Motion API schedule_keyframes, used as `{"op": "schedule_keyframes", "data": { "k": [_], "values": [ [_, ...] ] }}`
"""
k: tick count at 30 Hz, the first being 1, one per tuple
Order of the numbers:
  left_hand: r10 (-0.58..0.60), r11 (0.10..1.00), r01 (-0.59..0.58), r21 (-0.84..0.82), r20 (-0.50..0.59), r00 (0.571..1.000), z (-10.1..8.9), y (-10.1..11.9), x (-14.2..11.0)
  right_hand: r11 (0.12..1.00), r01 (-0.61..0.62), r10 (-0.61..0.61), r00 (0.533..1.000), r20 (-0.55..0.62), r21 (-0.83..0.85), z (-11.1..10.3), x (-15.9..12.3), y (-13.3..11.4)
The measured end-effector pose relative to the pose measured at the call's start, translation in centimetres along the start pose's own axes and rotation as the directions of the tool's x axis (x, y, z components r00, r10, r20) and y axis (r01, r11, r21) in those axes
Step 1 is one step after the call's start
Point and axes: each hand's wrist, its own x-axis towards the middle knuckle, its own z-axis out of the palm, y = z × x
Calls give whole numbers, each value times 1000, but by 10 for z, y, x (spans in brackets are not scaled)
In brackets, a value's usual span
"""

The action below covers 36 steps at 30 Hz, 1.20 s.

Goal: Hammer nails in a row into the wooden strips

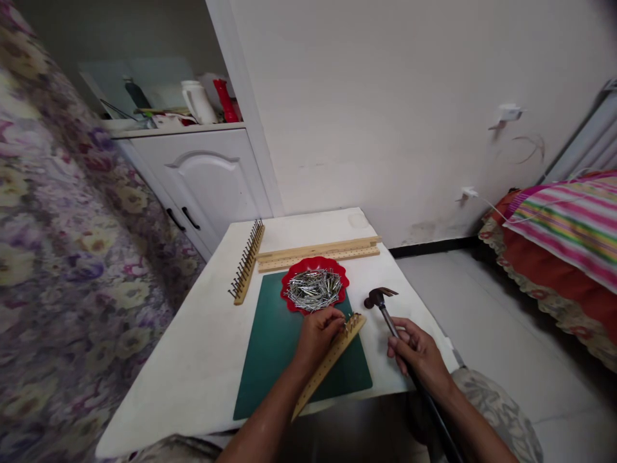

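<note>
My right hand is closed round the shaft of a claw hammer, whose head is raised beside the wooden strip. With fingers pinched together, my left hand is at a nail near the far end of that wooden strip; the fingertips partly hide it. Several nails stand upright at this end, and a row of small marks or holes runs along the rest. The strip lies slanted over a green cutting mat. Just beyond my left hand sits a red scalloped bowl full of loose nails.
A strip studded with upright nails lies at the left of the white table. More wooden strips lie behind the bowl. A white cabinet and wall stand beyond, a floral curtain left, a bed right.
</note>
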Motion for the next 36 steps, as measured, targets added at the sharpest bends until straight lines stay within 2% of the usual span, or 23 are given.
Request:
{"op": "schedule_keyframes", "data": {
  "k": [9,16,24,30,36],
  "values": [
    [24,994,-25,109,12,1000,0,-1,2,1000,-2,2,1000,12,6,1,-1,-2],
    [70,992,-74,107,38,997,-3,-1,5,1000,-12,10,997,74,27,1,-9,-23],
    [180,980,-186,75,78,981,-5,-2,6,998,-50,56,977,204,-34,25,-26,-52],
    [187,979,-193,62,92,978,-6,-2,5,992,-77,98,969,226,-99,34,-28,-54],
    [198,978,-202,48,80,977,-5,-7,4,988,-52,85,971,224,-148,36,-29,-54]
  ]
}}
